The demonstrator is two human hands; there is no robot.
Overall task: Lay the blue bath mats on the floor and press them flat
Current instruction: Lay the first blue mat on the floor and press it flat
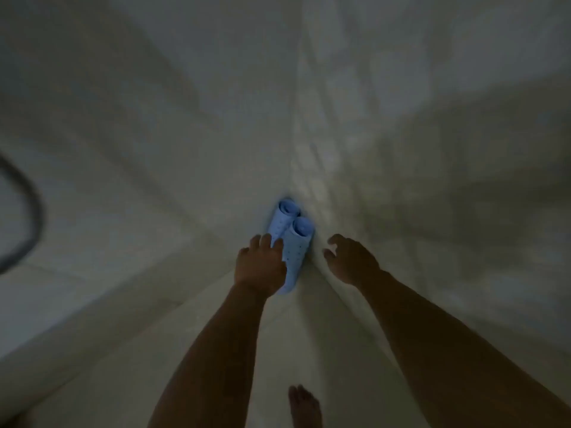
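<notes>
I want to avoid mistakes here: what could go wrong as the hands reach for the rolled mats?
The left hand touches only one of the two rolled blue mats standing in the corner, so the other may topple. The right hand holds nothing. In this dim light, the bare foot might slip.

Whole view dim and motion-blurred. Left hand (261, 267) covers the lower part of the rolled blue bath mats (292, 239); whether its fingers grip or just rest there is unclear. Mat holes are barely resolvable. Bare foot (304, 407) below the mats is cut by the bottom edge. Dark curved hose (29, 217), far left of the mats, is cut by the left edge.
</notes>
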